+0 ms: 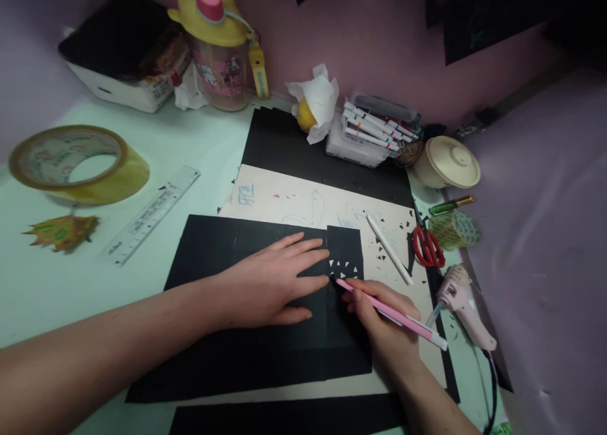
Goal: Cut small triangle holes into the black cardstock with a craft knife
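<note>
My left hand (279, 278) lies flat on a sheet of black paper (227, 353), fingers spread and pointing right. My right hand (384, 312) grips a slim pink craft knife (398, 315) like a pen. Its dark tip meets the paper just beyond my left fingertips; the blade itself is too small to make out. Around the tip, a narrow black strip (345, 242) shows several small triangular cut-outs with white beneath. Under the black paper is a white sheet (265, 191) with blue drawing marks. A white pen (389, 248) rests on it among black scraps.
Red-handled scissors (428, 246) and a pink glue gun (467, 312) lie at right. On the left are a large tape roll (80, 163), a clear ruler (152, 217) and a leaf (61, 232). A bottle (220, 68) and a marker box (358, 147) stand behind.
</note>
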The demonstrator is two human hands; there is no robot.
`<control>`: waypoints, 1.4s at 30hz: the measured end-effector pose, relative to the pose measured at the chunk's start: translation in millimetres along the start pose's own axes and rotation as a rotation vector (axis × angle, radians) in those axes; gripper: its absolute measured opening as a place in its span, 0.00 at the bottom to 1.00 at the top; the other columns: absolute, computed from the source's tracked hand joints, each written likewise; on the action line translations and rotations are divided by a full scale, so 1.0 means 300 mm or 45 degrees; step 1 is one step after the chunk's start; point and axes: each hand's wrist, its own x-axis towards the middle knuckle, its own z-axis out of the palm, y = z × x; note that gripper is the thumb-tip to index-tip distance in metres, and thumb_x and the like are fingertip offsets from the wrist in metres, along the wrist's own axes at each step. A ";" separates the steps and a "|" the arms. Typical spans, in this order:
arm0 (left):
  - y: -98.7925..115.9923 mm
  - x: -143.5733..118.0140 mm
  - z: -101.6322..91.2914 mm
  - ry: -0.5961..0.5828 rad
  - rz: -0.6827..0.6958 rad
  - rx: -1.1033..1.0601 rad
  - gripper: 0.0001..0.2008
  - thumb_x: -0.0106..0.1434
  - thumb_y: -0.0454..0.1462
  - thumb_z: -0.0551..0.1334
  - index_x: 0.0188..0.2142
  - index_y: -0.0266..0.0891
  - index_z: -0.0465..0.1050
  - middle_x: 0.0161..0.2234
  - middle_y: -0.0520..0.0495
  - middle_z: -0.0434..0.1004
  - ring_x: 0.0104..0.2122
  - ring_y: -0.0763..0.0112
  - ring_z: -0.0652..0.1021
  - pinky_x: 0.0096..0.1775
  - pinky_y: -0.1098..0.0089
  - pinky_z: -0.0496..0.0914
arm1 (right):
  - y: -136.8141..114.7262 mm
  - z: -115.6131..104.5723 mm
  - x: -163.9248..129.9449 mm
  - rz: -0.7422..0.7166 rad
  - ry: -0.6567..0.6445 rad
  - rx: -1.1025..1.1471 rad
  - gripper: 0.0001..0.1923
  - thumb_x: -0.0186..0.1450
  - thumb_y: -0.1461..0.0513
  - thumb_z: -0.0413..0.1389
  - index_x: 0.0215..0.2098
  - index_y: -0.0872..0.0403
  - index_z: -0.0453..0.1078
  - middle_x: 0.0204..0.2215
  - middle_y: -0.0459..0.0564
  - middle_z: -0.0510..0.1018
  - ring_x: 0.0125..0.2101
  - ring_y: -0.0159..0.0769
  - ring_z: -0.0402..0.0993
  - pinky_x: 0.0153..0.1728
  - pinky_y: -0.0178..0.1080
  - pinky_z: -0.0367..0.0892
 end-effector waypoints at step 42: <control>0.001 0.007 -0.003 0.004 0.015 0.019 0.23 0.63 0.47 0.62 0.56 0.43 0.69 0.64 0.38 0.59 0.65 0.50 0.57 0.63 0.49 0.50 | -0.014 0.007 0.008 -0.118 0.026 -0.028 0.07 0.63 0.63 0.56 0.36 0.52 0.78 0.29 0.49 0.82 0.28 0.35 0.79 0.32 0.37 0.74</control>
